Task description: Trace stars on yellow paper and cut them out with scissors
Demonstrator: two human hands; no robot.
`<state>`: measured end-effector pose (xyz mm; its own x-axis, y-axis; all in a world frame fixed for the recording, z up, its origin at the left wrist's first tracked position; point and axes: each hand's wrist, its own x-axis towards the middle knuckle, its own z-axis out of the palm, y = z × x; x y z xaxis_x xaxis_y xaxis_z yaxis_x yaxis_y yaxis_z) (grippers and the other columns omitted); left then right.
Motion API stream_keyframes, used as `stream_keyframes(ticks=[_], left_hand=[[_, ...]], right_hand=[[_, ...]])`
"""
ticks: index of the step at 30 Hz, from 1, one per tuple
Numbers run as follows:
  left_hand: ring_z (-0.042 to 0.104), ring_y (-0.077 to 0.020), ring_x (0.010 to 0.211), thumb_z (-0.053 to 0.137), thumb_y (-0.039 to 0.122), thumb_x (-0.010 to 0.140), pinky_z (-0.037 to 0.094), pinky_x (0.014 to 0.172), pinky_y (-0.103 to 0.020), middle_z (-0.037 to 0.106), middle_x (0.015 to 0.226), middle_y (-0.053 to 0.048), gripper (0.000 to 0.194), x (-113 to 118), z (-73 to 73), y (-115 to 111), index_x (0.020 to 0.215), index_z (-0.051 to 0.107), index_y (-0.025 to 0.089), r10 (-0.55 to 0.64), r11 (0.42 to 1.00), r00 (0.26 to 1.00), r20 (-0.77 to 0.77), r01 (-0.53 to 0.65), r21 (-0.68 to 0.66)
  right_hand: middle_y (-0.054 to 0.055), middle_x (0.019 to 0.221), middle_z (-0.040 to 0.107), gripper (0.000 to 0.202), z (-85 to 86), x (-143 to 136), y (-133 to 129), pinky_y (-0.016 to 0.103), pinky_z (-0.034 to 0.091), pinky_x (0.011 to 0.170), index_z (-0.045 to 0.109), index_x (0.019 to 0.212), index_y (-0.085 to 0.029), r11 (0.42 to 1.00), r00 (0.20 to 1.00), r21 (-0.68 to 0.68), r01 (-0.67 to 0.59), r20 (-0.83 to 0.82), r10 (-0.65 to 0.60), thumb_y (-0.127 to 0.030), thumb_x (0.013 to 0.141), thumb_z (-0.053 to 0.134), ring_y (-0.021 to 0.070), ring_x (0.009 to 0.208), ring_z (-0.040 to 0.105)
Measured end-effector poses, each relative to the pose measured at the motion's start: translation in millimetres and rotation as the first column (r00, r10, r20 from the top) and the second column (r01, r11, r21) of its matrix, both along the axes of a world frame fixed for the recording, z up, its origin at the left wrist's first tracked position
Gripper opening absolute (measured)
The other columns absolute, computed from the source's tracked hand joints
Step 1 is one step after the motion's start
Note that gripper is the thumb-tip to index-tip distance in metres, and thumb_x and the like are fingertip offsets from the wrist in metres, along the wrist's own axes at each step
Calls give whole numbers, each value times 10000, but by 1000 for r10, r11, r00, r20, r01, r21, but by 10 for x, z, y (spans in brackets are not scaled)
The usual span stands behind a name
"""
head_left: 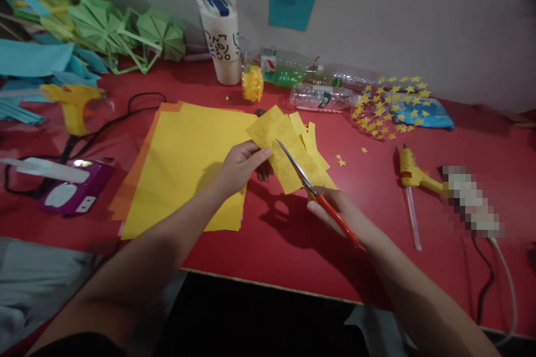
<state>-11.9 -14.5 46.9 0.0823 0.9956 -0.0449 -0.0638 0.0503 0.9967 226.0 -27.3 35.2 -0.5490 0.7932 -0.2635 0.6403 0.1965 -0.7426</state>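
Over the red tabletop [251, 256], the left hand [240, 166] pinches a yellow paper piece [295, 148] by its left side, thumb above and fingers beneath, presumably so most of the drawn star outlines stay uncovered. The right hand [345, 206] grips the scissors [310, 186] around the red handles (how the fingers sit there is hard to make out), the blades slanting over the paper with the tip near the left thumb. Holding the paper raised probably gives the lower blade room. At least 3 loose stars [342, 163] lie beyond the right hand; the yellow sheets [180, 150] sit stacked leftward, perhaps for easy reach.
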Motion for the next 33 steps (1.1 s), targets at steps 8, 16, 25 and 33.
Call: stream_keyframes(ticks=[8,16,25,33], left_hand=[[578,-100,412,677,386,756,483,451,-224,624,495,15,266,13,6,-10,629,589,170,-1,1000,1000,25,1,-4],[586,-102,404,689,357,742,487,441,-219,639,503,20,230,14,-30,-7,654,594,168,-9,1000,996,89,10,-6],[588,-101,404,658,326,754,484,440,-216,641,501,22,195,-3,-71,9,659,598,166,-13,999,995,96,15,-29],[572,-106,395,638,327,720,476,440,-229,632,472,9,193,28,-31,-20,620,614,164,-135,987,989,66,140,-78]], right_hand=[[-42,571,370,513,-68,4,-24,265,283,501,343,650,-235,999,999,-20,35,-30,-36,-713,815,425,116,520,348],[-52,549,341,486,51,-63,-61,263,261,463,319,648,-246,991,993,-113,66,-85,-75,-670,840,456,107,482,335],[-46,552,359,478,99,-73,-42,264,284,484,318,641,-243,996,998,-61,62,-10,-62,-671,820,434,115,501,352],[-30,591,401,486,0,-20,-46,282,317,530,370,681,-234,999,1000,42,25,14,-26,-696,829,390,129,527,383]])
